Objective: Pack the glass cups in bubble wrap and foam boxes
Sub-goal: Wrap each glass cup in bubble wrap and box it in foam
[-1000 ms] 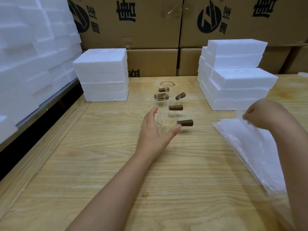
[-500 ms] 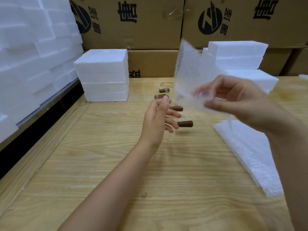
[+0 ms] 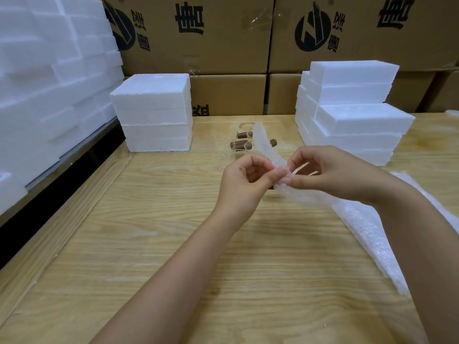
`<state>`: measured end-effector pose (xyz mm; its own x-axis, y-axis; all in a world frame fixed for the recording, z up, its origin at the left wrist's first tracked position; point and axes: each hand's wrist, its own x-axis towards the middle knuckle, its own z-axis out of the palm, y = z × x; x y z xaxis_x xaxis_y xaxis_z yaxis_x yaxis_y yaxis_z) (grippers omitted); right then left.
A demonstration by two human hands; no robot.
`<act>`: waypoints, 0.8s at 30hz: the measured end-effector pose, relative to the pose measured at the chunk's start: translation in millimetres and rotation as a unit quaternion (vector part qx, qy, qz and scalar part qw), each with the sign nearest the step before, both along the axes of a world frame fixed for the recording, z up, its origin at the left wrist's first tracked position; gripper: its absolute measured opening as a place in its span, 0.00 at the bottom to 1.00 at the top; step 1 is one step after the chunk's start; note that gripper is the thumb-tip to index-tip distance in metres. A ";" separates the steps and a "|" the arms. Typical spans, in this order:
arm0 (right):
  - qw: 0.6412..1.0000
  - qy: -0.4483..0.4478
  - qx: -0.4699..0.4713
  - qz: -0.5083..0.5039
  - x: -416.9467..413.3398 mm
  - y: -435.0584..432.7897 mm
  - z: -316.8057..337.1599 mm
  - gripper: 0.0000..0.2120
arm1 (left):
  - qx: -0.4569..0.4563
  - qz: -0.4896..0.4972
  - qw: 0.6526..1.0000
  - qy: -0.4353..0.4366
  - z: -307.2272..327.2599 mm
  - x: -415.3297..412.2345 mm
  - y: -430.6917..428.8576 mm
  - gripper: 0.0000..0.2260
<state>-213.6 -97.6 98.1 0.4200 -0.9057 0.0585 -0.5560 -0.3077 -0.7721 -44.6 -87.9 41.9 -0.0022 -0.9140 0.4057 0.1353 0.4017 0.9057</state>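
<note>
Bubble wrap sheet [image 3: 262,145] at frame centre is pinched by both hands above the wooden bench [image 3: 149,232]. The left hand [image 3: 244,177] grips its edge between thumb and curled fingers, and the right hand [image 3: 330,175] pinches it just beside. Glass cups [image 3: 238,145] with brown handles stand just above the hands, between two stacks of foam boxes, left [image 3: 154,112] and right [image 3: 352,108], and partly hidden by the sheet. A pile of bubble wrap [image 3: 372,234] lies at lower right. Cardboard cartons [image 3: 223,90] along the top carry a round black logo and large black characters, which cannot be read.
</note>
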 end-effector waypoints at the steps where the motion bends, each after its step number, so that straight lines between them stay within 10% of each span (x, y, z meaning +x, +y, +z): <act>1: 1.000 0.003 0.002 0.007 -2.1 -0.5 0.5 0.20 | -0.007 0.004 1.000 0.002 0.3 -0.3 0.2 0.09; 4: 1.000 0.009 0.008 0.011 -10.8 -2.3 4.4 0.02 | -0.022 0.021 1.000 -0.003 1.8 0.6 0.6 0.09; 10: 0.975 -0.034 -0.116 -0.188 -20.4 -8.8 5.5 0.06 | 0.030 0.077 0.990 -0.114 -2.2 3.1 2.5 0.15; 16: 0.970 0.091 -0.210 -0.082 -11.0 6.6 15.7 0.10 | -0.057 0.169 0.959 -0.219 5.5 4.6 3.3 0.41; 21: 0.963 0.107 -0.245 -0.033 1.1 19.5 24.0 0.10 | -0.065 0.197 0.956 -0.206 12.7 11.5 -1.1 0.10; 24: 0.968 0.075 -0.230 -0.069 4.6 21.6 27.4 0.05 | -0.070 0.248 0.949 -0.180 15.2 8.7 2.8 0.12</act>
<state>-209.0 -75.9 125.5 0.3311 -0.8467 0.4165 -0.7121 -0.5138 -0.4784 -35.9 -85.0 57.1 0.2532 -0.7763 0.5773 -0.4098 0.4545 0.7909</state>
